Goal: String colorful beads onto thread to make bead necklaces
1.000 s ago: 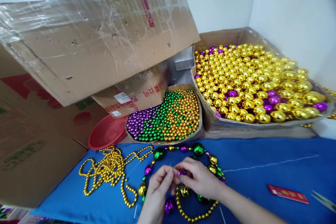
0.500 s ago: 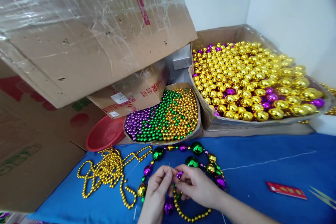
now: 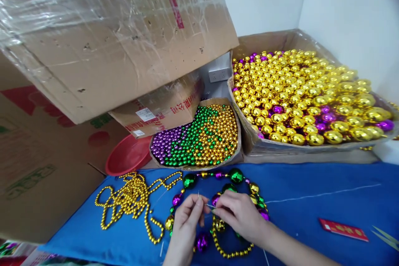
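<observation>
My left hand [image 3: 188, 220] is closed in a pinch on a thin white string, whose tip pokes up above the thumb. My right hand [image 3: 240, 214] is also closed, pinching the short length of string stretched between the two hands. Around and beneath them lies a bead necklace [image 3: 189, 181] of large green, purple and gold beads with small ones between. A loop of small gold beads [image 3: 231, 255] hangs under my right hand. One big purple bead [image 3: 202, 242] rests between my wrists. Fingers hide part of the necklace and the string's ends.
Gold bead strands [image 3: 134, 197] lie heaped at left on the blue cloth [image 3: 299, 224]. Behind stand a box of small mixed beads [image 3: 199, 137], a box of big gold beads [image 3: 305, 95] and a red basin [image 3: 127, 156]. At right are a red packet [image 3: 343, 229] and scissors [image 3: 386, 237].
My right hand has moved slightly right and away from my left, exposing string between them. The small purple bead at its fingertips no longer shows distinctly there. The whole view has shifted a little.
</observation>
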Available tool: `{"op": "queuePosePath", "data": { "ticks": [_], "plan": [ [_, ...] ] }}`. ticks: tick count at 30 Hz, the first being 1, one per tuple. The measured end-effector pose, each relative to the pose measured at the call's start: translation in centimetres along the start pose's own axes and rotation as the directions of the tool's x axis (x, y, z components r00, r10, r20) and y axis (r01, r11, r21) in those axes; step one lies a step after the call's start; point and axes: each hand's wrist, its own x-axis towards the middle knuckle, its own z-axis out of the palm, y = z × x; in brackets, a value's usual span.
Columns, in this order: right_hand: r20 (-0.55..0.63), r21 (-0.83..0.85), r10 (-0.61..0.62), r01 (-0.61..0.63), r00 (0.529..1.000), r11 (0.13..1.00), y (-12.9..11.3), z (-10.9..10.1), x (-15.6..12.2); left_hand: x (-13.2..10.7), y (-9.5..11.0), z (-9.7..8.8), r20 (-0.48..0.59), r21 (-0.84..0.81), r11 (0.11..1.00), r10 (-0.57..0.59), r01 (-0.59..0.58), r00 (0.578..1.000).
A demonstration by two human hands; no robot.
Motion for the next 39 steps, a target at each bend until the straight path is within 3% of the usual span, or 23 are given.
{"op": "queuePosePath", "data": {
  "ticks": [4, 6, 9, 11, 13, 15, 18, 20, 22, 26, 34, 36, 39],
  "plan": [
    [0.007, 0.191, 0.048, -0.048, 0.999, 0.98, -0.1, -0.8, -0.1, 0.1, 0.1, -0.3, 0.023, 0.16, 0.985, 0.062, -0.065, 0.998],
    [0.022, 0.358, 0.105, -0.106, 0.994, 0.928, 0.1, -0.7, -0.2, 0.1, 0.1, -0.7, 0.024, 0.292, 0.946, 0.144, -0.144, 0.989],
    [0.031, 0.653, 0.205, -0.175, 0.978, 0.737, 0.5, -0.4, -0.7, -0.1, -0.3, -1.6, -0.032, 0.484, 0.845, 0.276, -0.227, 0.961],
    [0.028, 0.816, 0.259, -0.172, 0.966, 0.552, 0.6, -0.3, -0.9, -0.2, -0.8, -2.1, -0.096, 0.478, 0.863, 0.237, -0.164, 0.967],
    [0.031, 0.917, 0.285, -0.14, 0.958, 0.374, 0.6, -0.3, -0.9, -0.3, -1.4, -2.2, -0.122, 0.272, 0.962, 0.072, -0.036, 0.99],
    [0.02, 0.967, 0.3, -0.095, 0.954, 0.236, 0.6, -0.4, -0.8, -0.5, -1.7, -1.8, -0.071, -0.088, 0.991, -0.107, 0.101, 0.992],
    [0.001, 0.992, 0.322, -0.042, 0.947, 0.121, 0.5, -0.7, -0.6, -0.7, -1.4, -0.6, 0.028, -0.534, 0.813, -0.256, 0.231, 0.966],
    [-0.002, 0.994, 0.337, -0.034, 0.941, 0.101, 0.4, -1.0, -0.5, -0.7, -0.9, 0.2, 0.081, -0.653, 0.716, -0.259, 0.248, 0.962],
    [-0.01, 0.992, 0.353, -0.034, 0.936, 0.118, 0.2, -1.5, -0.4, -0.5, -0.3, 0.7, 0.119, -0.678, 0.699, -0.201, 0.227, 0.972],
    [-0.028, 0.975, 0.366, -0.055, 0.93, 0.214, -0.4, -2.4, -0.7, -0.1, 0.1, 0.7, 0.147, -0.629, 0.753, -0.128, 0.192, 0.981],
    [0.002, 0.805, 0.364, -0.217, 0.931, 0.551, 0.7, -2.1, -2.6, -1.2, -3.3, 0.5, 0.151, -0.623, 0.715, -0.29, 0.318, 0.945],
    [0.005, 0.709, 0.337, -0.241, 0.942, 0.663, 0.4, -2.4, -2.8, -1.4, -2.4, 1.1, 0.11, -0.556, 0.795, -0.22, 0.244, 0.969],
    [0.029, 0.507, 0.266, -0.243, 0.964, 0.827, -1.2, -3.2, -2.5, -1.3, 0.5, 2.1, 0.049, -0.335, 0.942, -0.008, 0.024, 0.999]
  ]
}}
